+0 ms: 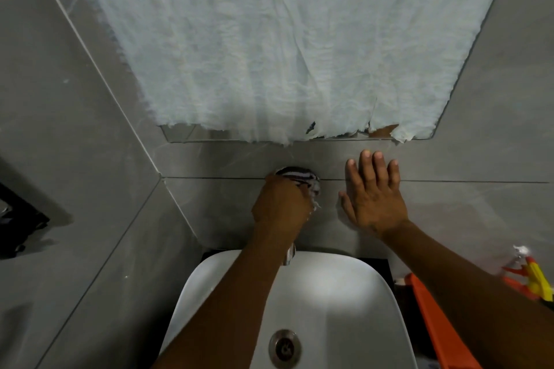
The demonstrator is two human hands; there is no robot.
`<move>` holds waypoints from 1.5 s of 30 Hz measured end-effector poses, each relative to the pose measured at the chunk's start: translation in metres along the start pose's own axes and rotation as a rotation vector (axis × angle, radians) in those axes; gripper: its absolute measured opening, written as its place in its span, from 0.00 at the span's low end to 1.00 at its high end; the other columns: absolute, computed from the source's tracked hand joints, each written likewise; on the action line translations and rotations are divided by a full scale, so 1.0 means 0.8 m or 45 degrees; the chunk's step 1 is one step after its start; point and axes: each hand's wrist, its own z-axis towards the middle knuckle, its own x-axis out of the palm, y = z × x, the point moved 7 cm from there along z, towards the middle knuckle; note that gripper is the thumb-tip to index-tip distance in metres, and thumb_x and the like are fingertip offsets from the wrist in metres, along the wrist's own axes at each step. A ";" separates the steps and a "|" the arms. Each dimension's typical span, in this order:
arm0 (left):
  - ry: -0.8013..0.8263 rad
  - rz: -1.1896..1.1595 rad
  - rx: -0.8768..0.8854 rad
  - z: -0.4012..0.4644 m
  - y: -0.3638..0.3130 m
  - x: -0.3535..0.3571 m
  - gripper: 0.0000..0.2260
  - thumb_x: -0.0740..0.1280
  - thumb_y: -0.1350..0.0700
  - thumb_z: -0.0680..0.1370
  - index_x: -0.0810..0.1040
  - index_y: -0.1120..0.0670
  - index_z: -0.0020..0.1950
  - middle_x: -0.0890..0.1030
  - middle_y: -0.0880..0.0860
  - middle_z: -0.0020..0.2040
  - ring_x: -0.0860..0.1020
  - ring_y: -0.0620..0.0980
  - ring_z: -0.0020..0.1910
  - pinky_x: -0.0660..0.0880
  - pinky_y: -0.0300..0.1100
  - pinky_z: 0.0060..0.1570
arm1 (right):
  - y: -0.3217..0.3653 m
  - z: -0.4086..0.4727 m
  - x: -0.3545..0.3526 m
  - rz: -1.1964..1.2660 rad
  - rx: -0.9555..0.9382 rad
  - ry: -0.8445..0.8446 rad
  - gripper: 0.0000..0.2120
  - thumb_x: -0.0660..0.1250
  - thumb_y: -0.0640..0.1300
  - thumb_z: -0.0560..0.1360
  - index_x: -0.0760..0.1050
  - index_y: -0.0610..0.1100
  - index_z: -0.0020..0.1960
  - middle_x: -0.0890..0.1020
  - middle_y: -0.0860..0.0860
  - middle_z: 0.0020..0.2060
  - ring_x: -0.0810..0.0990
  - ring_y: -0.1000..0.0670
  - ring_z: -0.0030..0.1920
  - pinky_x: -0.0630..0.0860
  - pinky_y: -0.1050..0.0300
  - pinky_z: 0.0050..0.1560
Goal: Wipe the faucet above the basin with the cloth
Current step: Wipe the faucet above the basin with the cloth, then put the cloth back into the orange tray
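Observation:
My left hand (pixel 280 204) is closed around a dark striped cloth (pixel 302 178) and presses it against the wall-mounted faucet at the grey tile wall. Most of the faucet is hidden under the hand and arm; only its chrome spout tip (pixel 289 255) shows above the white basin (pixel 344 302). My right hand (pixel 373 192) lies flat on the wall tile to the right of the cloth, fingers spread, holding nothing.
A mirror covered with white paper (pixel 284 39) hangs above the faucet. The basin drain (pixel 284 347) sits near the bottom. An orange object (pixel 434 317) and a spray bottle with a yellow and orange trigger (pixel 533 275) stand at the right. A dark fixture (pixel 18 219) is on the left wall.

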 end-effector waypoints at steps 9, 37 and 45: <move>-0.130 -0.434 0.166 0.015 0.019 -0.002 0.25 0.71 0.52 0.77 0.65 0.62 0.66 0.80 0.54 0.51 0.82 0.53 0.48 0.80 0.45 0.48 | 0.006 0.002 -0.001 0.013 0.056 0.073 0.43 0.58 0.58 0.76 0.38 0.42 0.79 0.31 0.41 0.77 0.31 0.40 0.77 0.34 0.38 0.75; 0.731 -1.000 -0.026 -0.071 0.013 0.270 0.24 0.65 0.75 0.72 0.71 0.67 0.67 0.79 0.67 0.62 0.80 0.64 0.56 0.79 0.54 0.50 | -0.054 -0.309 -0.093 2.093 2.113 0.554 0.14 0.70 0.50 0.76 0.82 0.43 0.56 0.87 0.43 0.50 0.86 0.43 0.52 0.83 0.43 0.51; 0.746 0.475 0.792 -0.023 -0.118 0.533 0.14 0.69 0.60 0.73 0.73 0.58 0.58 0.79 0.62 0.59 0.78 0.60 0.58 0.75 0.48 0.54 | -0.102 -0.496 -0.007 1.956 3.042 0.214 0.11 0.62 0.37 0.80 0.77 0.35 0.60 0.85 0.40 0.51 0.83 0.45 0.43 0.84 0.55 0.34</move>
